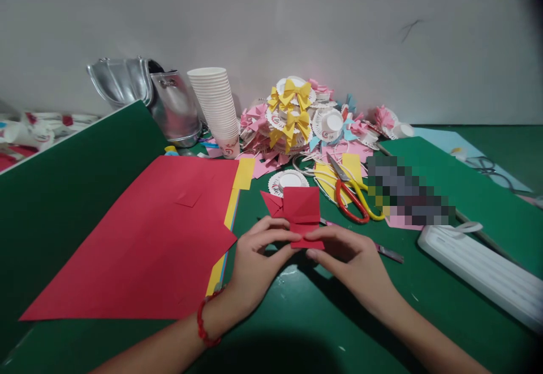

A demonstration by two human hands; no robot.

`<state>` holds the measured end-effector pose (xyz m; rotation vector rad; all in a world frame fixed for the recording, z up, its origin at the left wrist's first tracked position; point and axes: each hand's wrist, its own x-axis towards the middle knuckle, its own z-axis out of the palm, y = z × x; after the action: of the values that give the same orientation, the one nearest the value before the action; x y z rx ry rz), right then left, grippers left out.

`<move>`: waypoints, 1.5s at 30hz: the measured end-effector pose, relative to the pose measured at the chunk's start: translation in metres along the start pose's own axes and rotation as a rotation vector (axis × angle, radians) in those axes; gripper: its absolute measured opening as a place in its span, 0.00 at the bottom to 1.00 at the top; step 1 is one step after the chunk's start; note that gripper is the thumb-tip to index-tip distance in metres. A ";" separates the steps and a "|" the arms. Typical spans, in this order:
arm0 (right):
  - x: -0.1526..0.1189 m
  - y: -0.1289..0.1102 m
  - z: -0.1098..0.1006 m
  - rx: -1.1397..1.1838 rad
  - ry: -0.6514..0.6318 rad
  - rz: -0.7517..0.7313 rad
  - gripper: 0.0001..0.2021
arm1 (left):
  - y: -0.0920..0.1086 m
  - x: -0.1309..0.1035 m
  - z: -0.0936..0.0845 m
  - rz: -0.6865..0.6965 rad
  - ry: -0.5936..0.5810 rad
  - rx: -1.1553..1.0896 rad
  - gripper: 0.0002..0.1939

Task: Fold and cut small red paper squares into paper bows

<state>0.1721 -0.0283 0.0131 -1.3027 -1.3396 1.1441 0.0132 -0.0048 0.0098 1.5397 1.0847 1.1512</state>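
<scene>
A small folded piece of red paper is held between both hands at the middle of the green table. My left hand pinches its lower left edge, thumb below and fingers on top. The lower right edge is pinched by my right hand. Creases cross the paper, and its upper square part stands up beyond the fingertips. Just behind its left side is another folded red piece with a pointed corner. A white paper disc with a scalloped rim lies behind them.
Large red sheets cover the left. Behind stand a silver bag, stacked paper cups and a heap of decorations with yellow bows. Scissors, a cutter and a white power strip lie right.
</scene>
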 end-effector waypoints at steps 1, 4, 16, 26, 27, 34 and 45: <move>0.000 0.001 0.000 -0.013 0.042 -0.014 0.04 | 0.000 0.000 0.000 0.000 0.019 0.000 0.06; -0.001 0.001 0.000 -0.034 0.108 -0.034 0.02 | -0.002 0.000 -0.001 0.005 0.048 0.001 0.07; 0.001 -0.003 -0.004 0.156 0.128 0.083 0.03 | 0.004 0.003 -0.002 -0.052 -0.012 -0.073 0.10; 0.000 0.000 0.003 0.181 0.156 0.148 0.05 | 0.002 0.007 0.002 -0.171 0.104 -0.126 0.06; -0.001 0.000 0.004 0.152 0.168 0.139 0.05 | 0.003 0.007 0.003 -0.192 0.112 -0.138 0.06; -0.002 0.003 0.009 0.113 0.211 0.099 0.05 | 0.003 0.005 0.009 -0.331 0.156 -0.253 0.03; -0.004 0.001 0.012 0.139 0.265 0.163 0.06 | 0.002 0.002 0.013 -0.387 0.167 -0.332 0.04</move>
<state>0.1603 -0.0323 0.0099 -1.4242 -0.9596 1.1084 0.0262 -0.0051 0.0099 0.9420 1.1710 1.1322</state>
